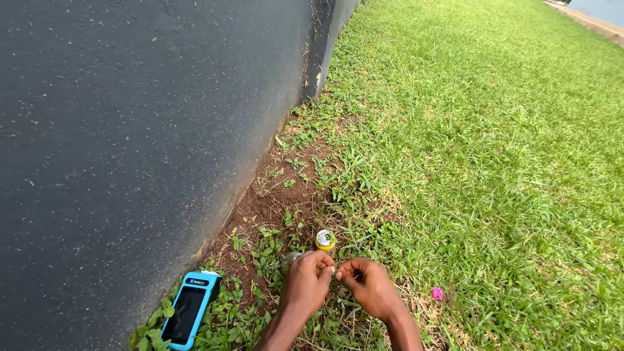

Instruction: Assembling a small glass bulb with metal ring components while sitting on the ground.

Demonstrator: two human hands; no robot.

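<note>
My left hand (307,283) and my right hand (368,285) are low over the grass near the bottom of the view, fingertips almost meeting. Both have the fingers curled and pinched together; something very small may sit between them, but I cannot make it out. Just beyond the fingertips a small yellow can (325,240) with a silver top stands upright among the weeds. A greyish round object (290,259) lies partly hidden behind my left hand.
A dark grey wall (143,143) runs along the left, with a strip of bare soil (273,195) at its foot. A blue-cased phone-like device (190,309) leans against the wall. A small pink object (437,293) lies in the grass (481,143) on the right.
</note>
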